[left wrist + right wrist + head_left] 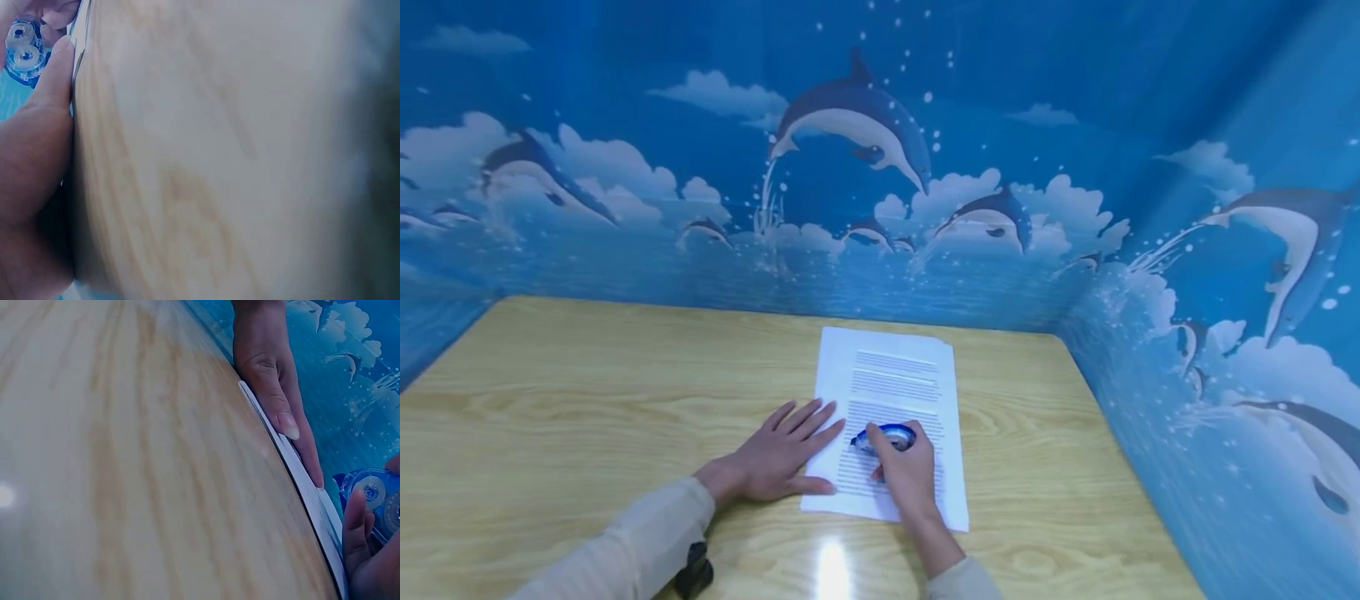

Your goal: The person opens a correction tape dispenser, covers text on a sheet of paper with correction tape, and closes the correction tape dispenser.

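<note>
My right hand grips a blue, see-through correction tape between thumb and fingers, over the lower middle of a printed page. Two pale reels show inside the correction tape in the right wrist view. Whether its tip touches the paper I cannot tell. Spread flat, my left hand rests at the left edge of the paper, fingertips and thumb on the sheet and palm beside it. The paper is a thin stack of white sheets with lines of print. In the left wrist view, part of the correction tape shows beyond the left thumb.
A wood-grain table carries the paper. Blue curtains printed with dolphins and clouds stand along the table's back and right side. A small black object lies by the left sleeve. Light glares near the front edge.
</note>
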Available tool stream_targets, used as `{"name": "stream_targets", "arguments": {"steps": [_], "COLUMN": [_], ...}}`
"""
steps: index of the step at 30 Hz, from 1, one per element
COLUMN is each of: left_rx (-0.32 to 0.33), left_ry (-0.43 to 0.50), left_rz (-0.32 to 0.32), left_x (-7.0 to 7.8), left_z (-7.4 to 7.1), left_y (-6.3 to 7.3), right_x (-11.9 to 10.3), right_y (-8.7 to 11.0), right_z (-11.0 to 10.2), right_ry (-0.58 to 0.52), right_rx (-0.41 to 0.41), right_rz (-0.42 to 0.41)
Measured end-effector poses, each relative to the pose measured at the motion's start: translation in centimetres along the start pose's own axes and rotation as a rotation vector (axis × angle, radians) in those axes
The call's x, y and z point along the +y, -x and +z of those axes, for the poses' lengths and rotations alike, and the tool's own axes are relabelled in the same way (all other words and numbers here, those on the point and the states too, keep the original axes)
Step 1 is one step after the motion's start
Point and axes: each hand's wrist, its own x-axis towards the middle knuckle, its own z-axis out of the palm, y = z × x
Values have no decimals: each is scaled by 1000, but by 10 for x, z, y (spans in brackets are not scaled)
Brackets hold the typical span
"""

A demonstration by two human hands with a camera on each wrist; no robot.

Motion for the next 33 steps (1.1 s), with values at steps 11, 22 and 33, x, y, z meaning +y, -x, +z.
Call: {"name": "stream_targets", "arguments": {"steps": [11, 22, 33], "left_rx": [15, 34, 50], "left_ry": [2, -5, -62], "left_rz": [-19, 6, 7], "left_x": [-2, 1, 2], "left_z": [5, 4, 1], "left_y": [-1, 0, 0], "right_x": [-3, -2, -1], "right_y": [-16, -18, -21], "right_z": [8, 11, 16], "right_ry": [74, 45, 128], "right_rx": [-34, -71, -59], "right_rz": [-12, -39, -102]}}
